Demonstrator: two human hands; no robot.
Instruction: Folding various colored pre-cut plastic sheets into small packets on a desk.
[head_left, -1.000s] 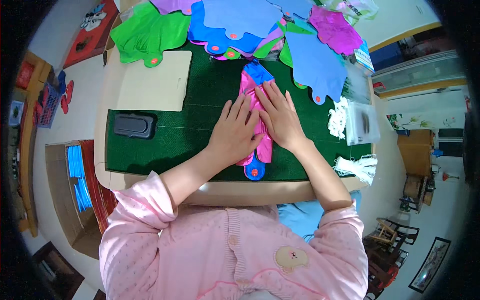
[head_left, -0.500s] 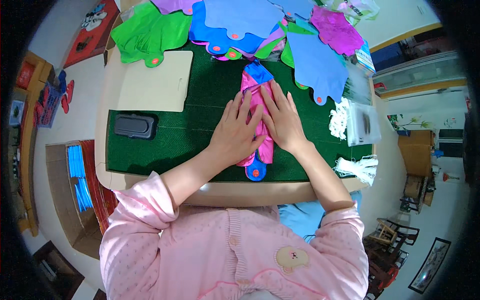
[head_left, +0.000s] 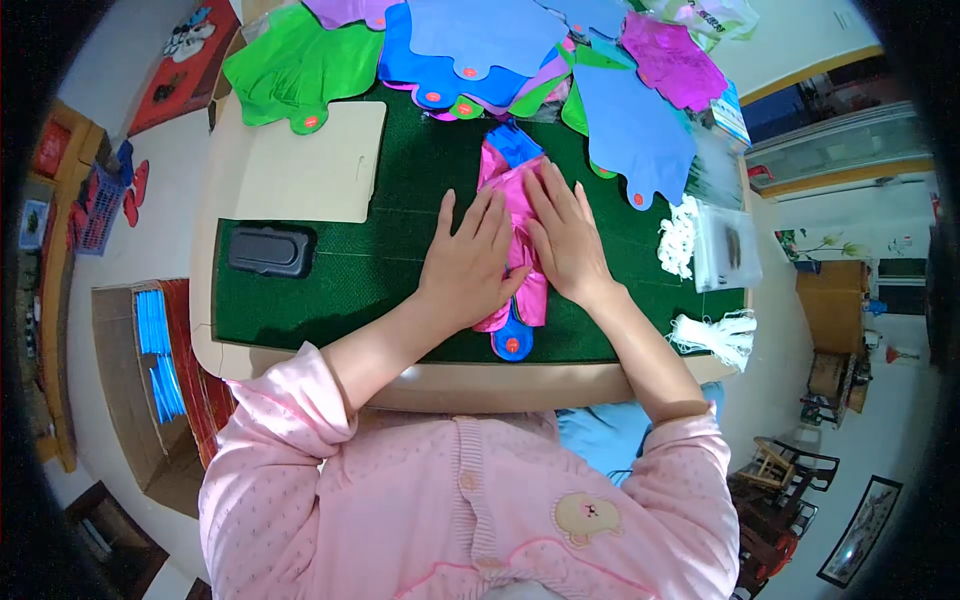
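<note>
A shiny pink and blue sheet (head_left: 525, 205), which looks like thin film or foil, lies folded into a narrow strip on a green mat (head_left: 400, 290). One end of it is blue, and a rounded blue tab with a red round mark (head_left: 513, 344) sticks out at the near end. My left hand (head_left: 465, 260) rests flat along the strip's left side, fingers stretched out and palm down. On the other side, my right hand (head_left: 570, 240) lies flat with its fingertips on the strip's far part. Both hands are open and partly cover the sheet.
Unfolded sheets in green (head_left: 300, 65), blue (head_left: 635, 130) and magenta (head_left: 675, 60) are spread along the far edge. A beige board (head_left: 305, 175) and a black case (head_left: 270, 250) lie at left. White string (head_left: 715, 338) and a clear plastic bag (head_left: 727, 250) sit at right.
My left hand has slid a little to the left, its fingers coming off the middle of the strip and showing more pink. My right hand has barely moved.
</note>
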